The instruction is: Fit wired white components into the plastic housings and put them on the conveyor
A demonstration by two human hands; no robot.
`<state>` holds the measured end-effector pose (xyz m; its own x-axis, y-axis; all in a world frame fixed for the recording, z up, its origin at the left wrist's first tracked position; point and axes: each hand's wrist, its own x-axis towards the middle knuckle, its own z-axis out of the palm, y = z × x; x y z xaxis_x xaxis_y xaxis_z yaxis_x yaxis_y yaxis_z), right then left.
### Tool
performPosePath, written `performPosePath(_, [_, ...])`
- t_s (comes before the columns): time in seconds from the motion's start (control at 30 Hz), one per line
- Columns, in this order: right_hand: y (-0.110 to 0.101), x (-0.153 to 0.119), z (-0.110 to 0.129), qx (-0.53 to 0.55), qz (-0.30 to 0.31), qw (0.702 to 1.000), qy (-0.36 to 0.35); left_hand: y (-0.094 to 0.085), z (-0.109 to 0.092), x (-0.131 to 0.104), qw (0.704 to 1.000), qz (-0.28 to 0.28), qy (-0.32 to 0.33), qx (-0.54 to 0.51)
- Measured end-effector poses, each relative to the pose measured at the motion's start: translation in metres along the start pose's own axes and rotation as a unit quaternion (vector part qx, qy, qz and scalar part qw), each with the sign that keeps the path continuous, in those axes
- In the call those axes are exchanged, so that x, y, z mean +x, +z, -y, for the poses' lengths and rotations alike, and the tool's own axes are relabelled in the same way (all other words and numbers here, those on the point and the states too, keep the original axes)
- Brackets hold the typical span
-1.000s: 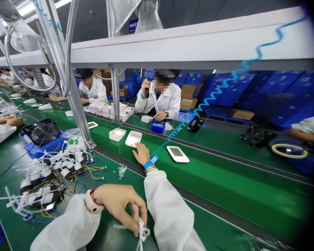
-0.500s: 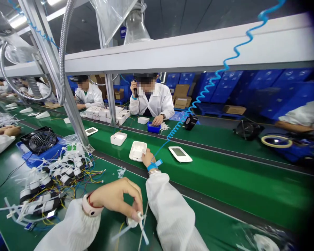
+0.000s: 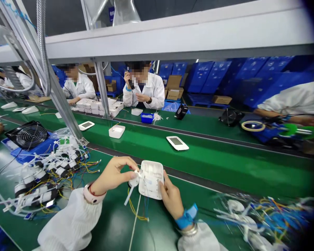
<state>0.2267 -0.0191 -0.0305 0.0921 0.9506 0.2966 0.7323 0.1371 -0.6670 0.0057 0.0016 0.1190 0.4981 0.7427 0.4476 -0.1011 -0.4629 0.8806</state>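
My right hand (image 3: 172,197) grips the right edge of a white plastic housing (image 3: 151,190), tilted with its hollow inside toward me. Beside its left edge, my left hand (image 3: 117,174) pinches a small white motor-like part with tubes (image 3: 133,182). A clear tube sticks down from that part, and yellow and blue wires (image 3: 138,215) hang below it. Whether the part touches the housing I cannot tell. On the bench to the left lies a heap of similar black-and-white parts with tubes and wires (image 3: 59,170).
Beyond my hands runs a green conveyor (image 3: 225,160) carrying a white unit with a grey screen (image 3: 177,143) and a white housing (image 3: 117,131). A black fan (image 3: 28,135) stands at left. More tubes and wires (image 3: 264,219) lie at right. Co-workers sit across the line.
My right hand has taken the white housing off the conveyor and brought it over the bench toward me. My left hand has risen with the tubed part to the housing's side.
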Motion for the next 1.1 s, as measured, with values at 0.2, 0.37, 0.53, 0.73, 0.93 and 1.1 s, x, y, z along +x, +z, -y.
performPosePath(0.2, [-0.035, -0.041, 0.011, 0.071, -0.045, 0.996, 0.017, 0.007, -0.010, 0.005, 0.999, 0.017, 0.022, 0.042])
performPosePath(0.37, [-0.061, -0.012, 0.066, 0.369, 0.040, 0.927, -0.058, 0.029, -0.014, 0.015, 0.995, 0.056, 0.064, 0.051])
performPosePath(0.53, [-0.052, -0.005, 0.082, 0.572, 0.304, 0.761, 0.039, 0.038, -0.011, 0.020, 0.987, 0.022, 0.114, 0.109])
performPosePath(0.73, [-0.056, -0.016, 0.070, 0.644, 0.410, 0.626, 0.158, 0.038, -0.006, 0.020, 0.980, -0.012, 0.164, 0.109])
performPosePath(0.93, [-0.077, 0.003, 0.063, 0.456, 0.300, 0.832, 0.105, 0.037, 0.008, 0.017, 0.977, -0.048, 0.175, 0.113])
performPosePath(1.1, [-0.093, 0.029, 0.032, 0.111, 0.120, 0.984, -0.074, 0.038, 0.068, -0.006, 0.988, -0.124, 0.032, 0.084])
